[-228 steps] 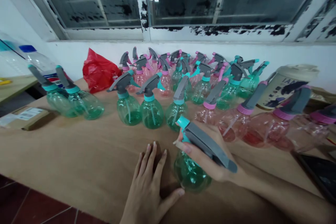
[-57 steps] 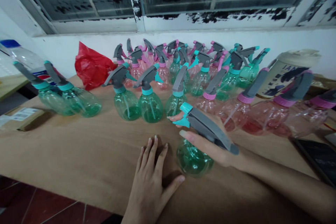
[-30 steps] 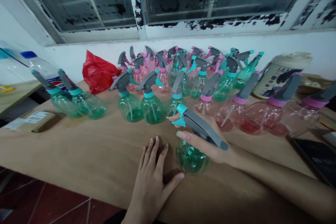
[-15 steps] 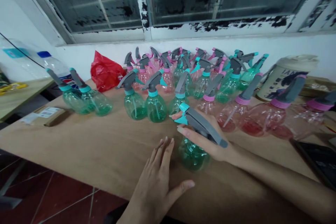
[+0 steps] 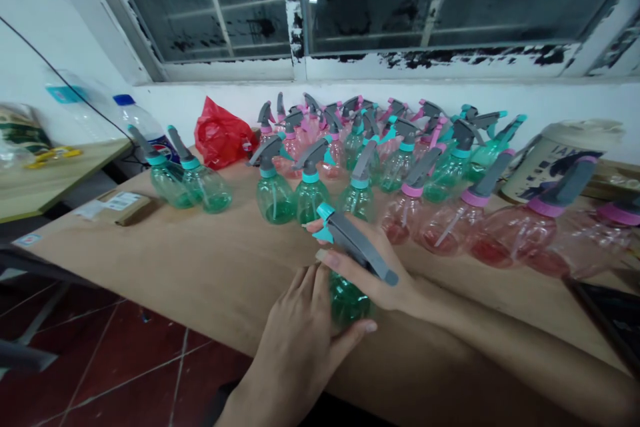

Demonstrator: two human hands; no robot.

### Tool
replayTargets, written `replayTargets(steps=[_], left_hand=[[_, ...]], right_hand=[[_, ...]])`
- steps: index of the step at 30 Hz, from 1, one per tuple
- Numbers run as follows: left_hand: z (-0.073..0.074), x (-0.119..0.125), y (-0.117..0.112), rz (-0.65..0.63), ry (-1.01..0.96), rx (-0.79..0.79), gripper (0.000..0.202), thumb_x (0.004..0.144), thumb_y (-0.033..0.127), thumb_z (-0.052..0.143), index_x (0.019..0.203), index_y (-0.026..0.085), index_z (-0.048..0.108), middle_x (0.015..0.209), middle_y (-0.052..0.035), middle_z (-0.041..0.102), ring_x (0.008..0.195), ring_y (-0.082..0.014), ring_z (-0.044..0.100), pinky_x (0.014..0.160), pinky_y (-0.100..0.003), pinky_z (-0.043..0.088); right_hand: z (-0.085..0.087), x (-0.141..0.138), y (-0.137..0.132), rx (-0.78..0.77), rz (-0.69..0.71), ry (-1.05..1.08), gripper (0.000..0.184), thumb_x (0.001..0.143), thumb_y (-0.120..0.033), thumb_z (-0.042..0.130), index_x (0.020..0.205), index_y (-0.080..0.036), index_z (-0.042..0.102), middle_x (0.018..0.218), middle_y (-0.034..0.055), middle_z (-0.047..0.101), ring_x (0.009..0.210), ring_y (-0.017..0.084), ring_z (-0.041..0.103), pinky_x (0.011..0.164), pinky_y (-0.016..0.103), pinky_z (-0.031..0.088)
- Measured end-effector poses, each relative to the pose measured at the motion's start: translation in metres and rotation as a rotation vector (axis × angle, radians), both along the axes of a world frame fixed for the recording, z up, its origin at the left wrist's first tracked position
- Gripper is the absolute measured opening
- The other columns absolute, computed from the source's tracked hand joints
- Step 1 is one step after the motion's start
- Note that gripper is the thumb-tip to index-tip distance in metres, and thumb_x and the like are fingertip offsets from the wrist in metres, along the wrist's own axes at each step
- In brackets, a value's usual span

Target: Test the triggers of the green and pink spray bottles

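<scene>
A green spray bottle [image 5: 347, 299] with a grey head and teal nozzle stands near the front edge of the wooden table [image 5: 200, 260]. My right hand [image 5: 373, 267] is wrapped round its neck and trigger head from the right. My left hand [image 5: 300, 340] cups the bottle's round body from the left, thumb under its front and fingers against its side. Just behind stands a row of three green spray bottles [image 5: 310, 197].
Many more green and pink spray bottles [image 5: 400, 147] crowd the back and right of the table. Two green ones [image 5: 193, 180] stand apart at the left, near a red plastic bag [image 5: 220, 137], a cardboard box [image 5: 125, 205] and a cream jug [image 5: 550, 157]. A dark phone [image 5: 613, 327] lies at the right.
My left hand has left the tabletop and closed round the body of the green bottle. The view has swung to the left. My right hand keeps its hold on the bottle's head.
</scene>
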State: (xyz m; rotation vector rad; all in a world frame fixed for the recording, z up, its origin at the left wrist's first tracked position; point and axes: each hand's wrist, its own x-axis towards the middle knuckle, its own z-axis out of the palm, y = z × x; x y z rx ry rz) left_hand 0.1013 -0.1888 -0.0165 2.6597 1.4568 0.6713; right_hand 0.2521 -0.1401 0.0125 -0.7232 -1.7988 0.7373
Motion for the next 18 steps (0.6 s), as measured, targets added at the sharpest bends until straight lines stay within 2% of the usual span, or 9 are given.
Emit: replayTargets(steps=[3, 8, 11, 14, 16, 18], left_hand=[[0.001, -0.014, 0.000, 0.024, -0.048, 0.073, 0.066, 0.086, 0.065, 0.049, 0.122, 0.011, 0.046, 0.108, -0.0196, 0.066, 0.100, -0.0346, 0.067, 0.079, -0.048, 0.059], [-0.004, -0.043, 0.002, 0.061, -0.120, 0.124, 0.066, 0.089, 0.065, 0.044, 0.128, 0.012, 0.041, 0.111, -0.0203, 0.065, 0.103, -0.0350, 0.066, 0.079, -0.048, 0.059], [-0.007, -0.062, 0.001, 0.082, -0.164, 0.108, 0.063, 0.089, 0.061, 0.049, 0.132, 0.016, 0.037, 0.116, -0.0178, 0.064, 0.109, -0.0344, 0.064, 0.083, -0.049, 0.058], [-0.009, -0.080, 0.003, 0.108, -0.201, 0.069, 0.067, 0.088, 0.058, 0.054, 0.137, 0.017, 0.034, 0.120, -0.0173, 0.063, 0.111, -0.0342, 0.063, 0.086, -0.051, 0.056], [-0.010, -0.091, 0.006, 0.134, -0.236, 0.016, 0.067, 0.085, 0.058, 0.059, 0.135, 0.018, 0.038, 0.121, -0.0165, 0.062, 0.111, -0.0339, 0.062, 0.087, -0.052, 0.056], [-0.011, -0.101, 0.010, 0.141, -0.282, -0.065, 0.056, 0.084, 0.055, 0.062, 0.126, 0.021, 0.047, 0.124, -0.0134, 0.060, 0.113, -0.0323, 0.061, 0.090, -0.051, 0.054]], right_hand=[[0.001, -0.018, 0.002, 0.038, 0.024, -0.020, 0.026, 0.088, -0.037, 0.055, 0.105, -0.019, 0.061, 0.098, 0.0079, 0.069, 0.091, 0.022, 0.068, 0.080, 0.038, 0.054], [0.005, -0.051, 0.008, 0.022, 0.087, -0.015, 0.028, 0.084, -0.039, 0.061, 0.102, -0.018, 0.061, 0.098, 0.0092, 0.068, 0.089, 0.022, 0.067, 0.079, 0.037, 0.053], [0.008, -0.069, 0.011, -0.042, 0.113, -0.069, 0.031, 0.082, -0.041, 0.064, 0.102, -0.019, 0.060, 0.093, 0.0069, 0.069, 0.081, 0.022, 0.067, 0.075, 0.037, 0.053], [0.010, -0.084, 0.016, -0.052, 0.145, -0.101, 0.035, 0.080, -0.041, 0.067, 0.106, -0.020, 0.059, 0.098, 0.0063, 0.068, 0.085, 0.020, 0.066, 0.076, 0.035, 0.053], [0.012, -0.091, 0.020, -0.035, 0.162, -0.159, 0.036, 0.079, -0.039, 0.069, 0.107, -0.020, 0.058, 0.105, 0.0069, 0.067, 0.091, 0.021, 0.065, 0.078, 0.034, 0.052], [0.015, -0.094, 0.025, -0.019, 0.173, -0.260, 0.044, 0.078, -0.039, 0.070, 0.115, -0.020, 0.056, 0.118, 0.0098, 0.063, 0.099, 0.022, 0.063, 0.082, 0.036, 0.052]])
